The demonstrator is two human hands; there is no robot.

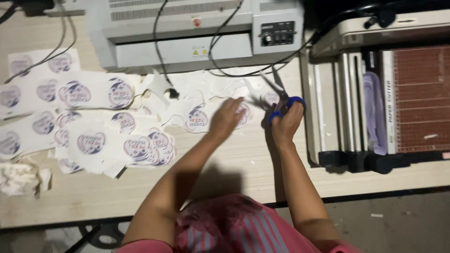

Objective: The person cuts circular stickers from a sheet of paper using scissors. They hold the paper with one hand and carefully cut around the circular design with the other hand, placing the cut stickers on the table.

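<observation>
**Scissors and printed sheet at the middle of the table**

The right hand (287, 122) is closed through the blue loops of a pair of scissors (280, 100), blades parted and pointing away from the body. The left hand (226, 118) lies just beside it, fingers bent down and pressing a white sheet (243, 111) with a round purple-and-red print; whether it pinches the sheet cannot be told through the blur. Both forearms reach straight forward from the body, nearly parallel.

Beyond the hands stands a grey laminator (187, 33) with a small red round label and a yellow warning label on its front. To the right of the right hand sits a paper cutter (398, 93) with a red gridded bed. Left of the left hand, overlapping white stickers (93, 140) with the same round print cover the table (140, 197). Farthest left lies crumpled white paper (21, 178).
</observation>
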